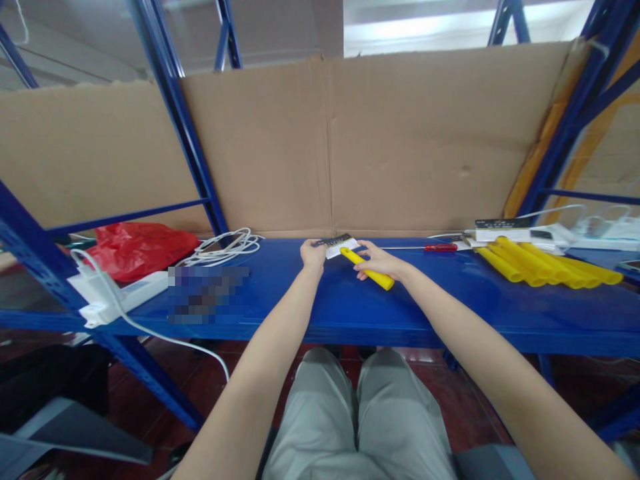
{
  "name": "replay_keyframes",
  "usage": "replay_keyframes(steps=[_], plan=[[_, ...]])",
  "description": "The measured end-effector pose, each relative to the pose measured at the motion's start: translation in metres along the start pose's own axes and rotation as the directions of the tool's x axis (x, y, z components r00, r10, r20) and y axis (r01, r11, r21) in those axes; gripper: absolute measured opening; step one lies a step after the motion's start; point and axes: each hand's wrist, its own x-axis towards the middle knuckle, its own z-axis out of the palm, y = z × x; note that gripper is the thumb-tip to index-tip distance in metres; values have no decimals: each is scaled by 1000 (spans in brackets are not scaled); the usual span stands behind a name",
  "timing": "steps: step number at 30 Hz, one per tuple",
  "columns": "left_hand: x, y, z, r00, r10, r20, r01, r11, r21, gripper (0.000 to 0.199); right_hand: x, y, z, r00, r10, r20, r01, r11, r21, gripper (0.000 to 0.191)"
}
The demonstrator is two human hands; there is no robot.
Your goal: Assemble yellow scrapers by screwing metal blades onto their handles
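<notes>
Over the middle of the blue shelf, my left hand (313,253) pinches the left end of a black-and-white printed card (336,245). My right hand (377,260) has its fingers around a yellow plastic handle (376,275), which slants down to the right. The handle's upper end, with a small hole, overlaps the card's lower right part. My right fingertips are close to the card's right edge; whether they touch it I cannot tell. Behind my right hand lies a screwdriver with a red handle (440,247), its thin shaft pointing left.
Several yellow handles (545,263) lie side by side at the right, before a stack of black-and-white cards (501,230). At the left are a red plastic bag (135,250), a coiled white cable (225,247) and a white power strip (130,297). Cardboard (400,147) walls the back between blue posts.
</notes>
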Motion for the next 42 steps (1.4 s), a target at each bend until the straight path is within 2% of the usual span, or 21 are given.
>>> replay_keyframes(steps=[4, 8, 14, 18, 21, 25, 32, 37, 42], plan=[[1, -3, 0, 1000, 8, 19, -8, 1000, 30, 19, 2, 4, -2, 999, -44, 22, 43, 998, 52, 72], [2, -7, 1, 994, 0, 105, -8, 997, 74, 20, 2, 6, -2, 993, -112, 42, 110, 993, 43, 51], [1, -9, 3, 986, -23, 166, 4, 994, 113, 20, 6, 12, -3, 970, -236, 55, 243, 952, -187, 36], [0, -9, 4, 984, -26, 178, 10, 996, 92, 20, 8, 11, -3, 950, -300, 91, 312, 881, -356, 29], [-1, -8, 4, 983, -22, 180, 7, 996, 85, 20, 6, 6, -4, 931, -340, 134, 361, 795, -488, 23], [-1, -9, 4, 986, -15, 164, 0, 996, 89, 21, 2, 0, -4, 923, -341, 180, 380, 729, -569, 21], [5, -13, 6, 987, -6, 161, -6, 997, 72, 20, 6, 3, -3, 946, -285, 154, 317, 723, -614, 35], [6, -15, 6, 984, 22, 177, -35, 997, 67, 17, 7, 3, -4, 940, -304, 153, 334, 735, -590, 35], [4, -12, 5, 976, -8, 215, 4, 1000, 17, 18, 8, 3, -4, 941, -305, 145, 330, 736, -591, 36]])
